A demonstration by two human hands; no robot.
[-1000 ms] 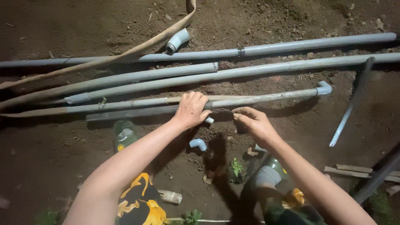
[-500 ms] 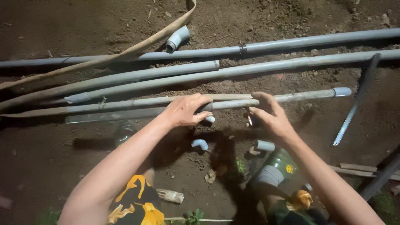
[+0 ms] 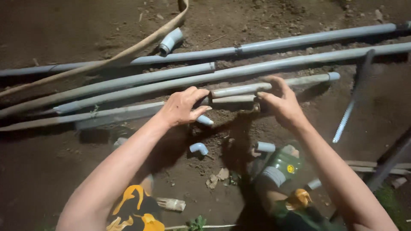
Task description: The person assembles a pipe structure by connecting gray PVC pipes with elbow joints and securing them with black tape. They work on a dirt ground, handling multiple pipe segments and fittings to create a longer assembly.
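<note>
**Holding a Grey Pipe on the Dirt**

Lying on the brown dirt ground point(image 3: 64, 179), a short grey pipe point(image 3: 233, 99) sits in the middle, between two hands. Just above it lies a thinner grey pipe point(image 3: 299, 81) with a little collar at its right end.

The left hand point(image 3: 182, 107) is curled over the left end of the short pipe, fingers bent and thumb below, gripping it. The right hand point(image 3: 282, 102) is cupped at the right end, fingers bent over the top, thumb pointing left. Whether it squeezes the pipe cannot be told. Both arms reach up from the bottom, bare to the elbow.

Under the left hand lies a small grey elbow piece point(image 3: 199, 148). A short grey tube piece point(image 3: 265, 146) lies near it, to the right. A green round can with a yellow spot point(image 3: 283, 163) sits just below that.

Farther up, long grey pipes point(image 3: 257, 68) stretch side by side across the ground. A tan hose point(image 3: 128, 53) bends over them. A bigger grey elbow point(image 3: 170, 41) rests near the top. A saw blade point(image 3: 351, 111) with teeth lies at the right. A yellow and black thing point(image 3: 135, 209) shows at the bottom.
</note>
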